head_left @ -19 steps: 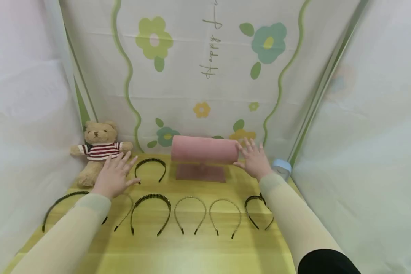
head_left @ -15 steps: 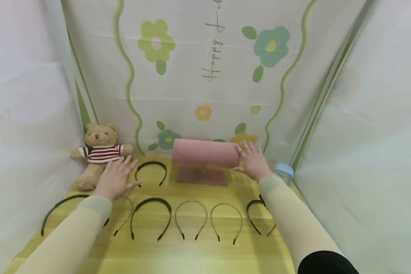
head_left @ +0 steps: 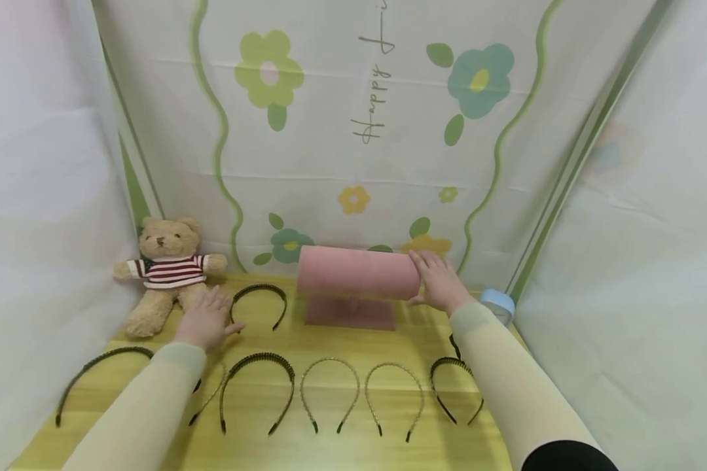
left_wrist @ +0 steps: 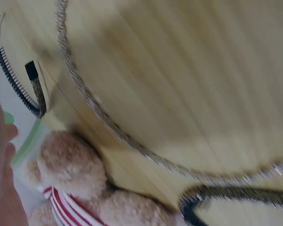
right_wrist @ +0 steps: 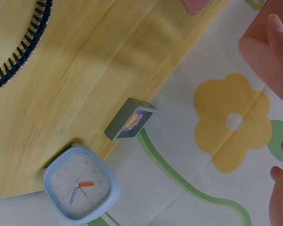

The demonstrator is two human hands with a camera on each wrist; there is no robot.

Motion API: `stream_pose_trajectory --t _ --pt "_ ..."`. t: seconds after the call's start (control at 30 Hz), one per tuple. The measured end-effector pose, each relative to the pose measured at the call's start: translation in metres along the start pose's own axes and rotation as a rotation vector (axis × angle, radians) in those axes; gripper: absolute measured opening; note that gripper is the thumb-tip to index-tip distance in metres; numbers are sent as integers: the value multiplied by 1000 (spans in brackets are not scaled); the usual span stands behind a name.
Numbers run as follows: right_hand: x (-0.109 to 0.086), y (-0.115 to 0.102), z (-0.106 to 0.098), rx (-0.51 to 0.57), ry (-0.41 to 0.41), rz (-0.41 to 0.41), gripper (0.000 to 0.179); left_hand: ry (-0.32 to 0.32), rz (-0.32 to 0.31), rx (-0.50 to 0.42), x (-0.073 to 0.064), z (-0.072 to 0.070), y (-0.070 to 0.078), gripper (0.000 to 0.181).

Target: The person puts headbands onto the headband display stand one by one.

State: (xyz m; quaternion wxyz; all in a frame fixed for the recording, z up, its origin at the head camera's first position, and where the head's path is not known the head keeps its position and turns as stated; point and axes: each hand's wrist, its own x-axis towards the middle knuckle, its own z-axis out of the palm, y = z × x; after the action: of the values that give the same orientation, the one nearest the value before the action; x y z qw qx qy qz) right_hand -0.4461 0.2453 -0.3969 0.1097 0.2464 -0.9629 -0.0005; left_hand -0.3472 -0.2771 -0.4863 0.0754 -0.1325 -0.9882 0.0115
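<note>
My right hand (head_left: 442, 284) is at the right end of a pink padded roll (head_left: 356, 271) on a stand, its fingers along the end and the thumb lower down. In the right wrist view the thumb (right_wrist: 279, 35) overlaps the roll's end; firm contact cannot be told. Palm down, my left hand (head_left: 205, 320) hovers with spread fingers before the teddy bear (head_left: 167, 271), holding nothing. Just right of it lies a black toothed headband (head_left: 263, 288). A thin twisted headband (left_wrist: 127, 139) crosses the left wrist view below that hand.
Along the table lies a row of headbands, among them a black toothed one (head_left: 265, 357) and a thin gold one (head_left: 330, 359). A blue clock (right_wrist: 80, 183) and a small grey box (right_wrist: 129, 120) stand at the back right. Fabric walls (head_left: 330, 157) enclose the table.
My left hand has moved lower, away from the bear's body toward the table. My right hand has come closer against the roll's end. The head view has shifted slightly.
</note>
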Motion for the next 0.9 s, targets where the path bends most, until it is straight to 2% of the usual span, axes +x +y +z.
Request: stream_pose_trajectory --t 0.1,0.17,0.3,0.4,0.53,0.67,0.77,0.9 --pt "-1 1 2 49 -8 -2 132 -16 -14 -16 5 3 5 68" --pt "-1 2 3 61 -6 4 132 -22 -37 -69 9 2 8 56" --pt "1 5 5 80 12 5 133 -34 -117 -194 21 1 12 30" --pt "3 4 5 106 21 6 133 -58 -191 -247 29 6 12 19" --pt "4 2 6 121 17 3 133 -110 -278 -320 36 14 10 21" --pt "4 0 8 127 15 -10 132 -160 -409 -462 38 22 9 26" --pt "5 0 10 115 25 -13 130 -165 -508 -557 39 29 8 29" --pt "7 2 13 98 20 -3 131 -148 -598 -652 39 34 11 32"
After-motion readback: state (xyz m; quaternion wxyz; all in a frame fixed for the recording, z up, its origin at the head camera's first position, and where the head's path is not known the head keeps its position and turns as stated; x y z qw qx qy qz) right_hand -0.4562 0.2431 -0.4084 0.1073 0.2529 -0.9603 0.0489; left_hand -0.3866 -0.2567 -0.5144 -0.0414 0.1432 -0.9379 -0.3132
